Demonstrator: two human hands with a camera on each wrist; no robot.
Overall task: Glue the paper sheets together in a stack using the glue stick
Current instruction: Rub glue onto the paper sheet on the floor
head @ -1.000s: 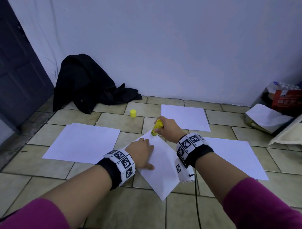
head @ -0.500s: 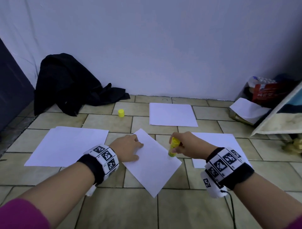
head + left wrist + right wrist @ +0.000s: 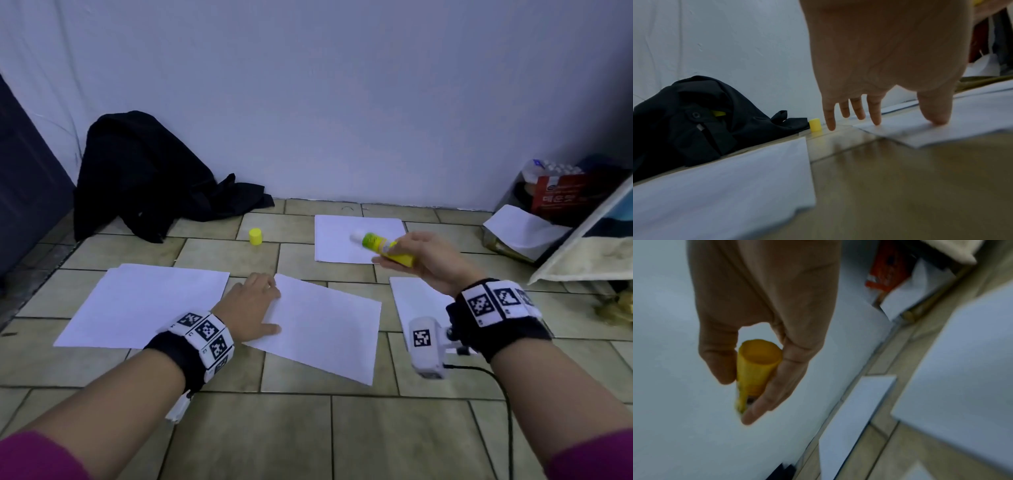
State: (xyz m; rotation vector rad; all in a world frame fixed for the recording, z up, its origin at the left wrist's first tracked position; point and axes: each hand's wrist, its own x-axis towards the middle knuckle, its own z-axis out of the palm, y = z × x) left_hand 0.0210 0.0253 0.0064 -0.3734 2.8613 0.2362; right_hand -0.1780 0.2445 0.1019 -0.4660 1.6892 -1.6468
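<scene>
Several white paper sheets lie on the tiled floor. My left hand (image 3: 255,308) rests flat with straight fingers on the left edge of the middle sheet (image 3: 325,329), thumb (image 3: 935,112) pressing the paper (image 3: 941,131). My right hand (image 3: 428,260) is raised above the floor and grips the uncapped yellow glue stick (image 3: 383,248), its white tip pointing left over the far sheet (image 3: 342,240). In the right wrist view the thumb and fingers pinch the glue stick (image 3: 754,368). Another sheet (image 3: 144,305) lies left, and one (image 3: 421,305) lies under my right wrist.
The yellow cap (image 3: 255,236) stands on a tile near the wall, also seen as the cap (image 3: 815,124). A black garment (image 3: 147,178) is heaped at the left wall. At the right are a red box (image 3: 561,197), loose paper (image 3: 520,229) and a leaning board (image 3: 589,246).
My right hand lifted the glue stick off the middle sheet's right edge and swung it up, tip now pointing left. The left hand stayed on the sheet.
</scene>
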